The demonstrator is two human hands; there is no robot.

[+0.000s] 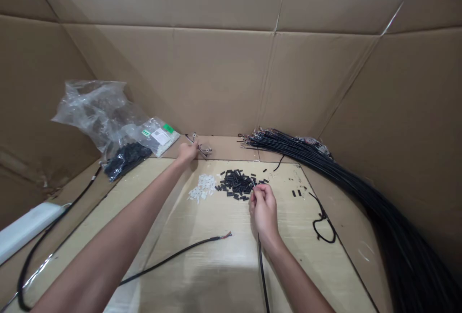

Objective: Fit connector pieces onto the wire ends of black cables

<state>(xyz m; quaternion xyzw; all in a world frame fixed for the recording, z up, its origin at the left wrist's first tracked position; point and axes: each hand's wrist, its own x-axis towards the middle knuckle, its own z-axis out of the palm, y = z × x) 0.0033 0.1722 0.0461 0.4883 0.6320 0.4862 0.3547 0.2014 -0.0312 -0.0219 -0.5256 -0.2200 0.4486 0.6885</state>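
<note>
My left hand [187, 151] reaches far forward and closes on a small metal tool, pliers or cutters [200, 147], lying at the back of the table. My right hand [263, 207] is closed in a pinch over a thin black cable [262, 269] that runs back toward me under the wrist. Its fingertips sit at the edge of a pile of small black pieces [238, 183]. A smaller pile of white pieces [202, 188] lies just left of the black ones. A second black cable with bared coloured wires at its tip [202, 243] lies between my arms.
A thick bundle of black cables [346, 178] sweeps along the right side. Clear plastic bags [108, 120], one with black parts, sit at the back left. A white bar [25, 229] and a black cord [54, 226] lie at left. Cardboard walls [224, 77] enclose the table.
</note>
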